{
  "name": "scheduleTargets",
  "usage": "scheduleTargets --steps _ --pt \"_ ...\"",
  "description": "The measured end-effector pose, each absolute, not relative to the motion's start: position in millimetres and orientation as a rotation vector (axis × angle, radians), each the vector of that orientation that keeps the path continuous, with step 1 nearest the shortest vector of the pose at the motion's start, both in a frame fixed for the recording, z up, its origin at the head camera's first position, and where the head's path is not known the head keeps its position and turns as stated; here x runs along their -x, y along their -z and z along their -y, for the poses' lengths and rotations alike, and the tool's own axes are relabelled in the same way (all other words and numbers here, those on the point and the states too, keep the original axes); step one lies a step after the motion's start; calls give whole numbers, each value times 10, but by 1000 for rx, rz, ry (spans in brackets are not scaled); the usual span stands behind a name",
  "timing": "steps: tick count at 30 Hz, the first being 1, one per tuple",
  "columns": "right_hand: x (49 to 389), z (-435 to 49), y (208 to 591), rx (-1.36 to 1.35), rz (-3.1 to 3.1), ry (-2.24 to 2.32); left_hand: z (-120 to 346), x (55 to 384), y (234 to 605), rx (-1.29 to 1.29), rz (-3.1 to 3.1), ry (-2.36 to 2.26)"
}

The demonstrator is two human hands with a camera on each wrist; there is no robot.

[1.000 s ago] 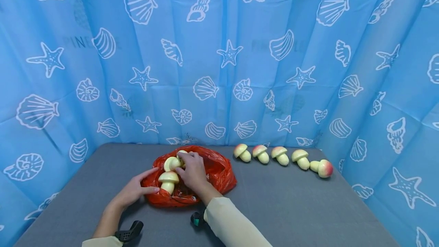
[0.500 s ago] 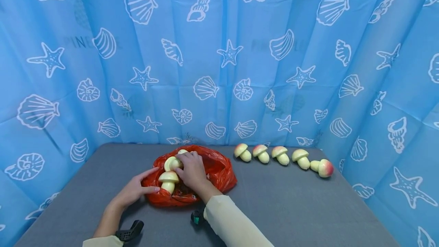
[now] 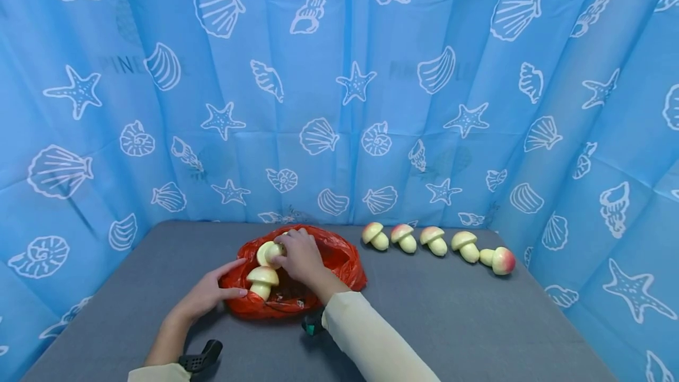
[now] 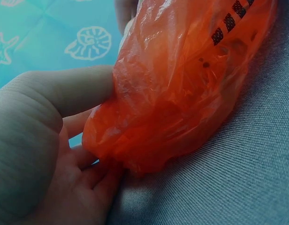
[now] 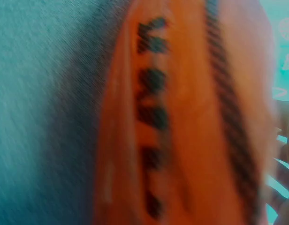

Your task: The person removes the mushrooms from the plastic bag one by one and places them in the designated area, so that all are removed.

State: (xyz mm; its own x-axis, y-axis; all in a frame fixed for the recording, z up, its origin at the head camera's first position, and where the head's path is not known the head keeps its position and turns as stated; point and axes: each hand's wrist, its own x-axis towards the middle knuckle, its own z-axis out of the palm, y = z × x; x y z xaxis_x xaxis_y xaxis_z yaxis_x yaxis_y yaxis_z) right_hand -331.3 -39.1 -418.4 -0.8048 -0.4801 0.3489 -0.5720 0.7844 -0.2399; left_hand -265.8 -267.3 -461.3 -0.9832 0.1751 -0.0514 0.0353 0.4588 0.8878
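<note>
A crumpled red plastic bag (image 3: 345, 264) lies with its mouth spread on the table. Inside its left part, a pale toy mushroom (image 3: 262, 280) stands cap up. My right hand (image 3: 301, 255) reaches over the bag and pinches another toy mushroom (image 3: 267, 254) by the stem, its cap turned left. Part of a further pale piece shows behind those fingers. My left hand (image 3: 209, 293) holds the bag's left side, thumb and fingers on either side of it; the left wrist view shows the thumb (image 4: 83, 86) against the plastic. Blur covers the right wrist view, mostly printed bag (image 5: 191, 117).
Several toy mushrooms with pinkish caps form a row at the back right, among them one lying on its side (image 3: 498, 260). A grey cloth covers the table (image 3: 440, 323). Behind it hangs a blue curtain (image 3: 339, 105) with white shell prints.
My right hand has shifted slightly right and up, and the mushroom in its fingers has moved a little with it. The left hand stays in place on the bag.
</note>
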Motion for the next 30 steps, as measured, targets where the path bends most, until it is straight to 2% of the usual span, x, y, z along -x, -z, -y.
scheduleTargets --steps 6,14,30 --pt "3341 318 4060 -880 2727 -490 2671 2657 4614 -191 -2562 -1565" --pt "3312 193 3874 -906 2767 -733 2665 2651 4603 -189 -2570 -1552" --pt "3311 -280 3574 -1009 2628 -887 2663 2655 4617 -182 -2578 -1552"
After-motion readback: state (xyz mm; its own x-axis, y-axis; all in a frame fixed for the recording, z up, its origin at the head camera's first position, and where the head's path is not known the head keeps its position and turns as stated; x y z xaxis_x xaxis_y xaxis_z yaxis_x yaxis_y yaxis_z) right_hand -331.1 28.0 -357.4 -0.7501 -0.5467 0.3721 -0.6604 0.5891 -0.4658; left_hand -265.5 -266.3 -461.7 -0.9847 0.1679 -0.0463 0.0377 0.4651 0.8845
